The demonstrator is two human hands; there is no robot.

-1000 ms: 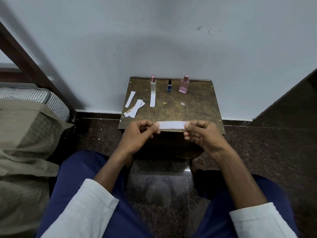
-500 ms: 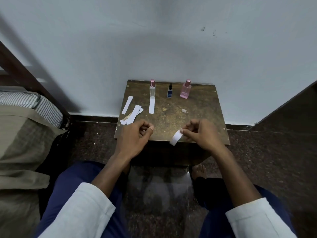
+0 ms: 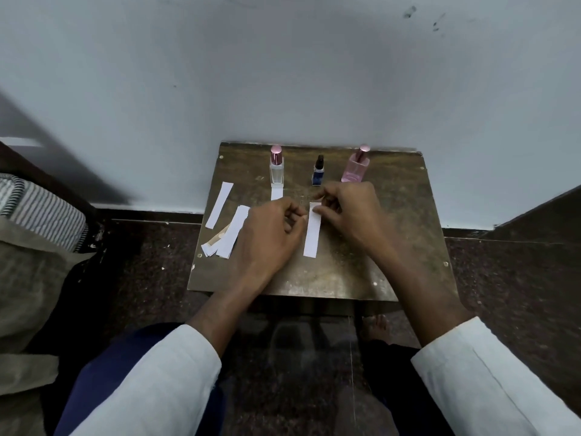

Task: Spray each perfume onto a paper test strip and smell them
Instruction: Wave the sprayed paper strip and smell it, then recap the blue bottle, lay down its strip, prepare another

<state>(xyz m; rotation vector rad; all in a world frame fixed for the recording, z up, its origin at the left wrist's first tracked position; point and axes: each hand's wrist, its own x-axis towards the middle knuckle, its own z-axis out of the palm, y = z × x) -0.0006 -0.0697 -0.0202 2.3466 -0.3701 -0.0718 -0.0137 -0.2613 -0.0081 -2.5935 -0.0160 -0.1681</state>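
Three perfume bottles stand in a row at the back of a small brown table [image 3: 345,278]: a clear bottle [image 3: 276,171] with a pink cap, a small dark blue bottle [image 3: 318,173], and a pink bottle [image 3: 355,168]. A white paper strip [image 3: 312,229] lies lengthwise on the table below the blue bottle. My right hand [image 3: 352,212] pinches its far end. My left hand [image 3: 270,234] is curled just left of the strip, fingertips near its top. Another strip [image 3: 276,193] lies in front of the clear bottle.
A single strip [image 3: 219,204] and a small pile of strips [image 3: 228,236] lie on the table's left side. The table stands against a pale wall. A bed with striped bedding [image 3: 41,212] is at the left. Dark stone floor surrounds the table.
The strip, first held stretched between both hands, went to my right hand alone. Both hands moved forward over the table, and the strip now lies flat below the blue bottle.
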